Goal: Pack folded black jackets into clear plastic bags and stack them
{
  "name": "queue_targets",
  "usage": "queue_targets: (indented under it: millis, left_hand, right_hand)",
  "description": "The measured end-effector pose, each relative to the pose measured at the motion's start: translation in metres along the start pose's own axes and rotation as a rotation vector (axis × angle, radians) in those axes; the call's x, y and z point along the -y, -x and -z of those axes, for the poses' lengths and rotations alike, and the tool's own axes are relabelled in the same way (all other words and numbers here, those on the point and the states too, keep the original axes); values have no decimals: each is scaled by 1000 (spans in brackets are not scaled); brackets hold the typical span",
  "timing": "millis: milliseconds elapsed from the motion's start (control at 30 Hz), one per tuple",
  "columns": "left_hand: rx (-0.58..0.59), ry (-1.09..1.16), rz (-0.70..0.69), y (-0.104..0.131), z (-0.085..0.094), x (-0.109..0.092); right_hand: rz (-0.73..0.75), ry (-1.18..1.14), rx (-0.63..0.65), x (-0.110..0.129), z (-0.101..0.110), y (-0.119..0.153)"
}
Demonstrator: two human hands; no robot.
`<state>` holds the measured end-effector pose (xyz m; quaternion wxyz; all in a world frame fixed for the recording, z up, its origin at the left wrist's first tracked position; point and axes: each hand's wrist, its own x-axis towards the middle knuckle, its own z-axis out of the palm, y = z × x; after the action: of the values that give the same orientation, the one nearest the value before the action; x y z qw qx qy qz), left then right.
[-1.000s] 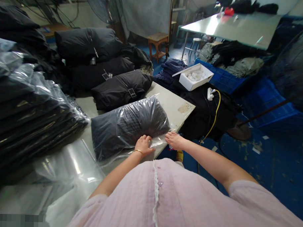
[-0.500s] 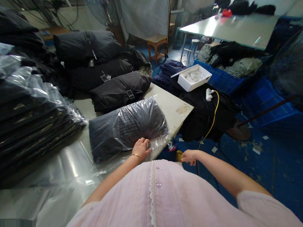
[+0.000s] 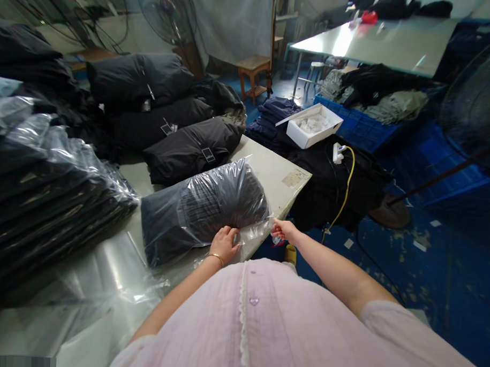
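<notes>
A dark folded garment in a clear plastic bag [image 3: 212,201] lies slantwise on the pale table [image 3: 284,161]. My left hand [image 3: 226,244], with a bracelet at the wrist, rests at the bag's near edge, its fingers bent over the plastic. At the bag's right corner, by the table edge, my right hand [image 3: 284,231] has its fingers pinched on the loose plastic. Just behind the bag lies a black rolled garment [image 3: 189,155] with a square tag.
Bagged dark garments [image 3: 47,198] are stacked at the left. More black bundles [image 3: 140,78] lie behind. An open white box [image 3: 314,126], a power strip [image 3: 338,153] with a yellow cable and blue crates [image 3: 355,131] stand beyond the table's right edge.
My right hand has moved up and left from beside the table to the bag's right corner and closed on the plastic. My left hand has shifted slightly.
</notes>
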<state>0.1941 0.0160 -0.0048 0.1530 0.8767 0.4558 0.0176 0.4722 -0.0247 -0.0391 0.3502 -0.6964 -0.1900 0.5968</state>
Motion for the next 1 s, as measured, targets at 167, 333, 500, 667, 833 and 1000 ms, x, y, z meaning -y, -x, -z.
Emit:
queue_targets:
  millis: [167, 333, 500, 667, 833, 1000]
  left_hand:
    - [-18, 19, 0, 1, -2, 1]
    - [-21, 26, 2, 2, 0, -1]
    - [-15, 20, 7, 2, 1, -3]
    - [-17, 39, 15, 3, 1, -4]
    - [-23, 71, 23, 5, 1, -5]
    - [-25, 70, 21, 6, 1, -5]
  right_hand:
    - [58, -158, -57, -1, 6, -2]
    - [152, -247, -210, 6, 33, -12]
    - [214, -230, -226, 11, 50, -21]
    - [422, 11, -222, 8, 65, -22]
    - [1037, 858, -160, 14, 79, -14]
    - [1093, 1083, 81, 34, 78, -8]
